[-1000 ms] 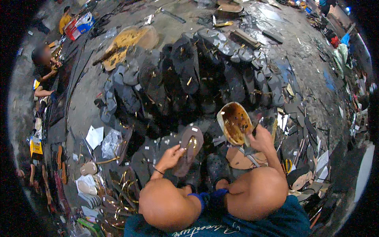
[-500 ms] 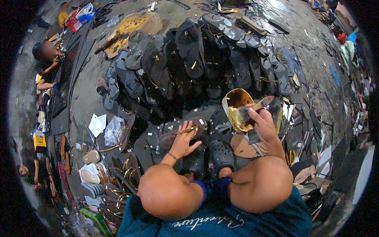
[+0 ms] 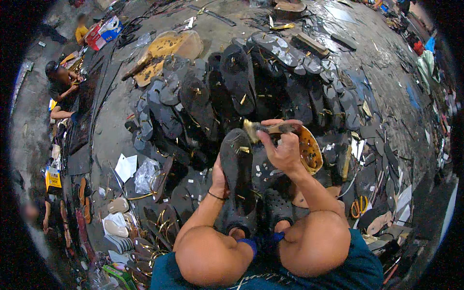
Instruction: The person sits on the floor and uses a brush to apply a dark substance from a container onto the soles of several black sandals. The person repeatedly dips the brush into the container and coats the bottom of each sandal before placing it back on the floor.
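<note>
White script (image 3: 249,280) marked teal cloth (image 3: 333,271) below both hands. The left hand (image 3: 220,176) clasped a dark, elongated sandal sole (image 3: 238,169); the right hand (image 3: 286,151), closed, had brought a wooden-handled brush (image 3: 255,129) from the amber-stained tub (image 3: 311,149) near it.

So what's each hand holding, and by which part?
The left hand holds a dark sole by its left edge; the right hand holds a brush by its handle.

And there on the far left, a seated co-worker (image 3: 63,86) sits below a red-and-blue carton (image 3: 104,33)! Closer in, white paper (image 3: 126,167) lies beside a crumpled clear plastic bag (image 3: 147,177), while yellow-handled scissors (image 3: 356,210) rest over on the right.
</note>
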Motion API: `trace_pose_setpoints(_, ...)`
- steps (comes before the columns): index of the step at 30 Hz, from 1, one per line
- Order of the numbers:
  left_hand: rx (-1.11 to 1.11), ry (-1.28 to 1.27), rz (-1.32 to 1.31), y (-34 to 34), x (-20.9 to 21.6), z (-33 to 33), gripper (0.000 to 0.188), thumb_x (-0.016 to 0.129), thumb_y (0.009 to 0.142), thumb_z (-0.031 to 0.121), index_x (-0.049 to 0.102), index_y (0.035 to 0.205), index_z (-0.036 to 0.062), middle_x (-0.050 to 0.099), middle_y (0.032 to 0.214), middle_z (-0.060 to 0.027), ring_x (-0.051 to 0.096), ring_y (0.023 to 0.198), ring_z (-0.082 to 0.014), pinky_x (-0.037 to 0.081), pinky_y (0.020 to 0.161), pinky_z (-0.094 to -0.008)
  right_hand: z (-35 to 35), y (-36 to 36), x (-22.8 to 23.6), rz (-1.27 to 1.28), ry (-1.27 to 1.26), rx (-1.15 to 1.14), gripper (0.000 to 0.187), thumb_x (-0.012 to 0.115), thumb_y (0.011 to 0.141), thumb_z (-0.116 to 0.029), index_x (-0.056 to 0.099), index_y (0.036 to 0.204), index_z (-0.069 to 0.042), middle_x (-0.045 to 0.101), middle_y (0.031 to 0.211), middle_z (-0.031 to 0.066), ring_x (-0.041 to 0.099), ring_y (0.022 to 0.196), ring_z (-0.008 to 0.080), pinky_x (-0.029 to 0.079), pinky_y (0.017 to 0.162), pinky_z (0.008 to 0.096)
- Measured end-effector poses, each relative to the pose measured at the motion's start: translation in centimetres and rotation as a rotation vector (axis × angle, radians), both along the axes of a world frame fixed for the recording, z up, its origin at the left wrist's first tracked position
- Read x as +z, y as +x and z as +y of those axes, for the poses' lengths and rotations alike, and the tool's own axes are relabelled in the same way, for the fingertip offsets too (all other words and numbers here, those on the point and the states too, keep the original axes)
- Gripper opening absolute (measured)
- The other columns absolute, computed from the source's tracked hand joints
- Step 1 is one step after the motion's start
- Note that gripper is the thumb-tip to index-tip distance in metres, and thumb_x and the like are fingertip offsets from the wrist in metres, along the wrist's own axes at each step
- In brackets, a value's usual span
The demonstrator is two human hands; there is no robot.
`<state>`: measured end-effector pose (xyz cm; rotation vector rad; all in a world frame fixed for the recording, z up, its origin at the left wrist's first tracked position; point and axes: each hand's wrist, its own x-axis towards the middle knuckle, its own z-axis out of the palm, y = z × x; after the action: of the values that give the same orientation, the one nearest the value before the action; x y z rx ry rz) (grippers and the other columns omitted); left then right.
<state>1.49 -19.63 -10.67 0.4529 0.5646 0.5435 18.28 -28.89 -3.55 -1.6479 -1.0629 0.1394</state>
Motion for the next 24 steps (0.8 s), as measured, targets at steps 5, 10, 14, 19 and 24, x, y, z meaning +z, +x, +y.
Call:
trace_pose_setpoints(5,-0.019,0.278,0.167,1.1,1.4,-0.9,0.048,0.036,0.103,0.045,0.058,0.122,0.0063,0.066,0.11,-0.0075,0.064,0.097,-0.0193,0.054,0.087,-0.0342,-0.7,-3.1,-0.2,0.007,0.139,0.192,0.016,0.074,0.08,-0.01,0.065,0.094,-0.011,0.069,0.092,0.0058,0.063,0.086,0.0246,0.042,0.078,0.0367)
trace_pose_setpoints(10,0.164,0.125,0.104,1.1,4.6,-0.2,0.051,0.037,0.103,0.048,0.061,0.116,0.0052,0.067,0.099,-0.0057,0.065,0.085,-0.0167,0.054,0.076,-0.0308,-2.1,-4.3,0.5,0.081,0.011,0.216,0.015,0.074,0.081,-0.015,0.065,0.092,-0.011,0.07,0.093,0.0036,0.061,0.083,0.0246,0.04,0.079,0.0373)
trace_pose_setpoints(14,0.153,0.189,0.247,1.3,1.5,-1.4,0.048,0.045,0.101,0.044,0.064,0.11,0.0005,0.068,0.094,-0.0076,0.066,0.081,-0.0171,0.054,0.077,-0.0308,0.5,-1.2,0.1,0.196,0.111,-0.095,0.019,0.072,0.085,-0.02,0.065,0.097,-0.007,0.068,0.099,0.0099,0.062,0.09,0.0271,0.045,0.082,0.0391)
trace_pose_setpoints(19,-0.117,0.341,0.313,-1.8,2.7,1.1,0.06,0.034,0.1,0.056,0.061,0.114,0.0037,0.068,0.102,-0.0065,0.066,0.085,-0.0188,0.056,0.077,-0.0345,-1.8,-4.2,-1.3,1.005,-0.034,0.246,0.03,0.069,0.09,-0.021,0.063,0.113,-0.004,0.064,0.102,0.0024,0.058,0.095,0.0126,0.047,0.086,0.0312)
trace_pose_setpoints(24,-0.265,0.133,0.389,-7.8,4.5,-3.6,0.068,0.034,0.097,0.062,0.059,0.119,0.0024,0.067,0.107,-0.0082,0.064,0.092,-0.019,0.053,0.084,-0.0354,-2.9,2.0,-0.7,1.249,0.165,0.047,0.032,0.07,0.089,-0.025,0.066,0.113,-0.004,0.068,0.102,0.0025,0.062,0.095,0.0145,0.049,0.086,0.032)
